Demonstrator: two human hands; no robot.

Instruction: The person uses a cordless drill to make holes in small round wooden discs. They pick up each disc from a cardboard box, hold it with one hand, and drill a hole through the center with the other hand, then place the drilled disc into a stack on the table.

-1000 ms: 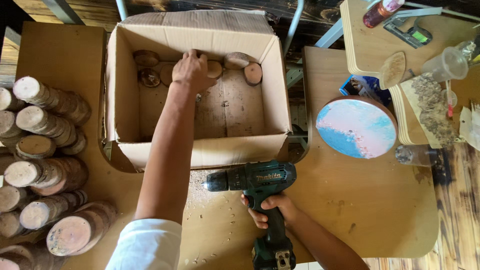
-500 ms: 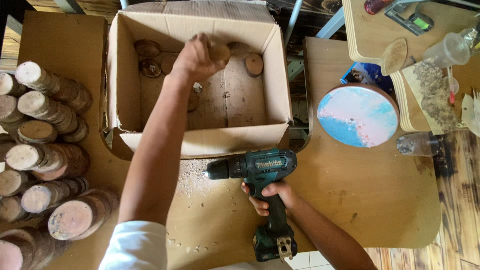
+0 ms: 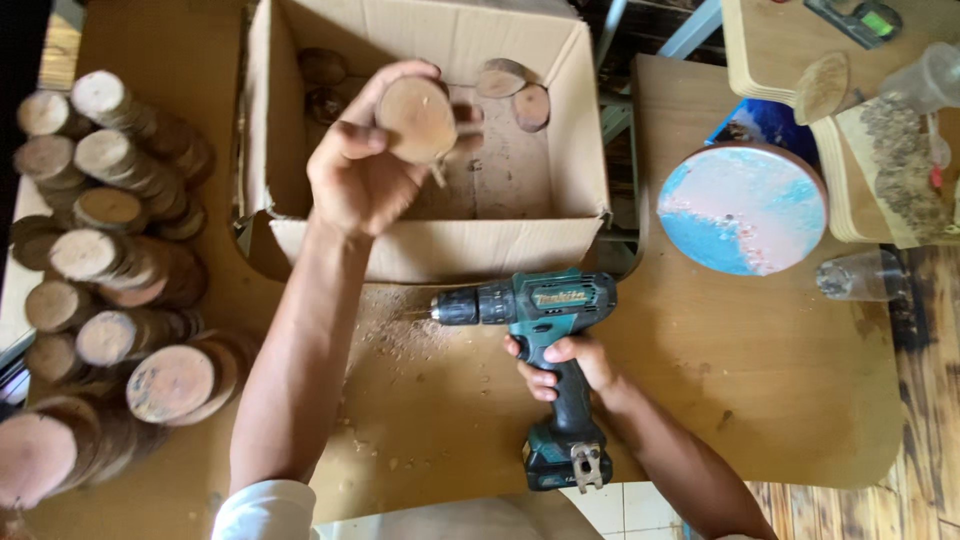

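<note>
Wood slice in left hand

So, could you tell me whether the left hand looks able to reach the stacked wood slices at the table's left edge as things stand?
Probably yes, but not to grasp one: the left hand already holds a wood slice above the cardboard box. The stacked wood slices lie on its own side with nothing between.

- One cardboard box, open at the top.
- Five wood slices inside the box, as far as shows.
- One wood slice held up in the left hand.
- One cordless drill in the right hand.
- One round painted disc, blue and pink.
- Two clear plastic cups.
- Stacked wood slices at the left: too many to count, in about a dozen leaning rows.
</note>
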